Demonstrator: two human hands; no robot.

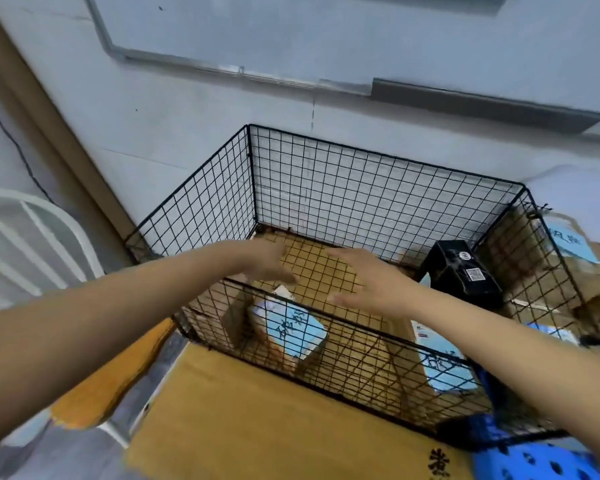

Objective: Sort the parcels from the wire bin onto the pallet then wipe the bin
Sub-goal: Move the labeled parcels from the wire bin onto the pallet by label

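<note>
- While both arms reach over its near rim, the wire bin (378, 188) stands against the wall, open at the top, so the way straight up looks free for lifting.
- Below and between the two hands, nearer the left one, a parcel with a blue label (288, 327) leans tilted by the near mesh, its long axis running from the hands back toward the person.
- To the right of the right hand, by the bin's far corner, stands a black box (461, 268), well apart from the fingers.
- Right hand (368, 278): fingers spread, empty, above the bin floor.
- Left hand (267, 261): fingers straight, loosely together, holding nothing.
</note>
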